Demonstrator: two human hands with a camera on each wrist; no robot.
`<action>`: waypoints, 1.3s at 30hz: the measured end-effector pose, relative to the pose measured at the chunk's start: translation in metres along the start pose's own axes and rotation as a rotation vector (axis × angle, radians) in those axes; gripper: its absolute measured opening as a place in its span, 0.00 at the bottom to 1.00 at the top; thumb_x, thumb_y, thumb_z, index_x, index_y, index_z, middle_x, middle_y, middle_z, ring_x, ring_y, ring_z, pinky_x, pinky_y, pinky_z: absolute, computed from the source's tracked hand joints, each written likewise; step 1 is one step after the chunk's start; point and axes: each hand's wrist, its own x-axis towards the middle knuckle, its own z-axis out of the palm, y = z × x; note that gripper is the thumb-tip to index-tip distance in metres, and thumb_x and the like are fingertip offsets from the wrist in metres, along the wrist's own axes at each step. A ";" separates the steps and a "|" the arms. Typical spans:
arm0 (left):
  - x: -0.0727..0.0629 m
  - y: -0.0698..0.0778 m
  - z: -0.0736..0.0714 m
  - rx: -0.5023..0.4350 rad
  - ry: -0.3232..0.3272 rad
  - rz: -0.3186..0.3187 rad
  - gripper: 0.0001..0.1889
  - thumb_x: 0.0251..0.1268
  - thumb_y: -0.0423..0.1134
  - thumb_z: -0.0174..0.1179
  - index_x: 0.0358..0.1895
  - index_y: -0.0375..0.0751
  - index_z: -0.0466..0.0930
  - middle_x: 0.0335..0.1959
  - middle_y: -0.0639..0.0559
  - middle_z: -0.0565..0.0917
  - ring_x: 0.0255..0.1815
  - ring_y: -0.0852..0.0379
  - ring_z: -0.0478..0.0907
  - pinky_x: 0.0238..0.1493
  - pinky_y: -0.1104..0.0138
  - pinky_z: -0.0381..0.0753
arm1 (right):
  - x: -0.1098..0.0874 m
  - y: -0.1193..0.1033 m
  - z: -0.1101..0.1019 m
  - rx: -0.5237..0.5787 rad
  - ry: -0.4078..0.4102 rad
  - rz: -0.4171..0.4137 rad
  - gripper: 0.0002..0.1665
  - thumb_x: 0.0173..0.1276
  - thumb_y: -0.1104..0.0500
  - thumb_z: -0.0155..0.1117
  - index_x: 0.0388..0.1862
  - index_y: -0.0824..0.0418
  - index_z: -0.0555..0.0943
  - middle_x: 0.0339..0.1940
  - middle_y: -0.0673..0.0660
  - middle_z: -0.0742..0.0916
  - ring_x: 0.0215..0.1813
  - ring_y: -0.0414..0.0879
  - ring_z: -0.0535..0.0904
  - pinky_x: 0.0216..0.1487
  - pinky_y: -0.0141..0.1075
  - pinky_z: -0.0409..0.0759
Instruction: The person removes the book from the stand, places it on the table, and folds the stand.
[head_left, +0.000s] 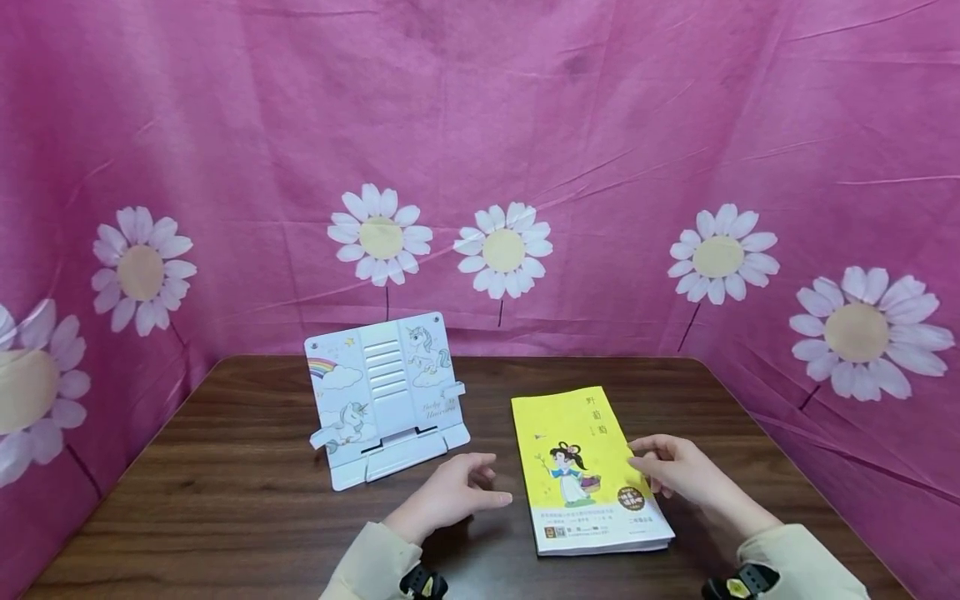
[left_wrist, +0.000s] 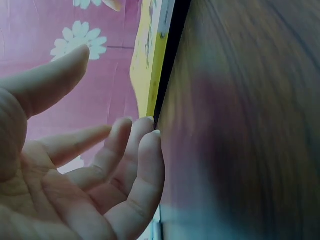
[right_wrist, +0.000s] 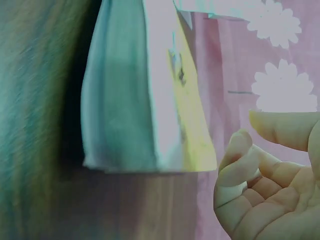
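A yellow paperback book point(head_left: 555, 417) lies flat on the table, its cover printed with a cartoon girl carrying a basket. My right hand point(head_left: 686, 475) is at the book's right edge, thumb and fingers loosely bent. In the right wrist view the book's page edges point(right_wrist: 125, 100) stand beside that right hand point(right_wrist: 272, 185), with nothing between thumb and fingers. My left hand point(head_left: 457, 492) hovers left of the book, fingers relaxed and thumb apart. The left wrist view shows this hand point(left_wrist: 100, 170) holding nothing, its fingertips near the book's spine point(left_wrist: 157, 75).
A white book stand point(head_left: 386, 383) with unicorn pictures stands tilted back on the left of the dark wooden table point(head_left: 247, 467). Its two side clips stick out. A pink curtain point(head_left: 600, 125) with daisies surrounds the table's back and sides.
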 end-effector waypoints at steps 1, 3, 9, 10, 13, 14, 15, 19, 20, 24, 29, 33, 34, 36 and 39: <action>-0.002 -0.001 -0.003 0.023 0.006 0.017 0.32 0.58 0.40 0.70 0.63 0.26 0.73 0.49 0.41 0.83 0.47 0.46 0.81 0.44 0.57 0.82 | 0.000 -0.003 0.000 0.010 -0.010 -0.011 0.27 0.69 0.59 0.64 0.60 0.77 0.73 0.26 0.53 0.77 0.25 0.43 0.74 0.23 0.31 0.73; -0.005 -0.003 -0.009 0.057 0.018 0.049 0.31 0.59 0.41 0.70 0.63 0.27 0.74 0.48 0.42 0.84 0.48 0.45 0.82 0.48 0.57 0.80 | 0.000 -0.009 0.001 0.031 -0.033 -0.031 0.28 0.70 0.59 0.63 0.61 0.78 0.72 0.27 0.52 0.76 0.25 0.42 0.74 0.24 0.31 0.73; -0.015 -0.004 -0.022 0.085 0.065 0.094 0.30 0.62 0.44 0.67 0.63 0.29 0.74 0.50 0.41 0.85 0.45 0.50 0.82 0.46 0.61 0.79 | 0.001 -0.025 0.008 0.058 -0.093 -0.083 0.28 0.70 0.59 0.63 0.61 0.78 0.72 0.30 0.55 0.79 0.28 0.43 0.76 0.27 0.32 0.77; -0.017 -0.004 -0.024 0.089 0.076 0.090 0.30 0.63 0.45 0.66 0.63 0.29 0.74 0.51 0.40 0.85 0.45 0.51 0.81 0.45 0.62 0.79 | 0.001 -0.027 0.010 0.060 -0.107 -0.098 0.29 0.71 0.58 0.63 0.61 0.78 0.72 0.31 0.56 0.80 0.28 0.43 0.77 0.28 0.32 0.78; -0.017 -0.005 -0.029 0.103 0.121 0.078 0.29 0.65 0.46 0.65 0.63 0.31 0.75 0.50 0.42 0.85 0.45 0.53 0.82 0.44 0.63 0.80 | 0.002 -0.036 0.015 0.081 -0.142 -0.128 0.29 0.71 0.59 0.62 0.62 0.78 0.71 0.34 0.60 0.83 0.30 0.45 0.79 0.31 0.35 0.81; -0.017 -0.004 -0.031 0.108 0.141 0.076 0.28 0.65 0.46 0.65 0.63 0.32 0.76 0.50 0.43 0.85 0.45 0.53 0.82 0.44 0.63 0.80 | 0.003 -0.039 0.016 0.085 -0.151 -0.135 0.28 0.71 0.58 0.61 0.62 0.78 0.71 0.35 0.60 0.84 0.31 0.46 0.80 0.32 0.36 0.82; -0.018 -0.004 -0.032 0.111 0.166 0.078 0.27 0.65 0.46 0.65 0.62 0.32 0.77 0.49 0.43 0.85 0.44 0.53 0.82 0.44 0.63 0.80 | 0.003 -0.042 0.018 0.089 -0.160 -0.142 0.29 0.72 0.58 0.61 0.62 0.78 0.71 0.36 0.61 0.84 0.32 0.47 0.81 0.33 0.38 0.83; -0.022 0.001 -0.038 0.125 0.286 0.087 0.22 0.64 0.44 0.66 0.57 0.35 0.81 0.45 0.45 0.86 0.42 0.53 0.82 0.42 0.65 0.80 | 0.007 -0.054 0.024 0.095 -0.186 -0.174 0.28 0.72 0.58 0.61 0.61 0.78 0.71 0.39 0.64 0.87 0.35 0.51 0.83 0.37 0.42 0.86; -0.023 0.001 -0.040 0.129 0.315 0.082 0.21 0.64 0.44 0.66 0.56 0.36 0.82 0.45 0.46 0.86 0.41 0.54 0.82 0.41 0.66 0.79 | 0.008 -0.057 0.026 0.099 -0.191 -0.185 0.28 0.72 0.58 0.61 0.61 0.78 0.72 0.40 0.65 0.87 0.36 0.51 0.84 0.38 0.42 0.86; -0.027 -0.001 -0.048 0.131 0.420 0.061 0.18 0.64 0.43 0.66 0.54 0.38 0.84 0.43 0.48 0.87 0.39 0.54 0.81 0.38 0.67 0.79 | 0.013 -0.067 0.034 0.130 -0.202 -0.220 0.28 0.72 0.59 0.62 0.61 0.79 0.72 0.44 0.70 0.87 0.38 0.53 0.85 0.41 0.45 0.87; -0.029 -0.008 -0.059 0.136 0.514 0.037 0.15 0.65 0.39 0.65 0.52 0.37 0.85 0.44 0.46 0.88 0.39 0.54 0.81 0.36 0.68 0.78 | 0.019 -0.078 0.046 0.165 -0.205 -0.217 0.28 0.72 0.57 0.62 0.61 0.76 0.73 0.46 0.70 0.86 0.39 0.53 0.87 0.45 0.48 0.87; -0.031 -0.011 -0.066 0.148 0.553 0.026 0.15 0.66 0.38 0.65 0.52 0.36 0.85 0.45 0.45 0.88 0.40 0.54 0.82 0.38 0.68 0.77 | 0.024 -0.086 0.055 0.193 -0.216 -0.239 0.26 0.72 0.58 0.61 0.61 0.76 0.73 0.47 0.72 0.86 0.40 0.54 0.87 0.45 0.48 0.87; -0.032 -0.011 -0.067 0.147 0.560 0.025 0.15 0.66 0.38 0.64 0.52 0.36 0.85 0.45 0.45 0.88 0.41 0.54 0.82 0.38 0.68 0.77 | 0.026 -0.087 0.057 0.200 -0.218 -0.244 0.26 0.72 0.58 0.61 0.61 0.76 0.73 0.48 0.72 0.86 0.41 0.54 0.87 0.45 0.47 0.87; -0.033 -0.011 -0.069 0.138 0.563 0.018 0.15 0.66 0.38 0.64 0.53 0.36 0.85 0.45 0.45 0.88 0.42 0.53 0.82 0.38 0.68 0.77 | 0.027 -0.090 0.061 0.220 -0.214 -0.250 0.26 0.73 0.59 0.60 0.61 0.77 0.72 0.49 0.73 0.86 0.42 0.54 0.87 0.46 0.45 0.87; -0.034 -0.010 -0.072 0.125 0.574 0.006 0.15 0.66 0.38 0.64 0.53 0.36 0.84 0.46 0.45 0.88 0.42 0.53 0.83 0.38 0.68 0.78 | 0.030 -0.094 0.068 0.276 -0.196 -0.244 0.26 0.73 0.59 0.59 0.61 0.77 0.72 0.51 0.74 0.85 0.44 0.53 0.87 0.47 0.42 0.87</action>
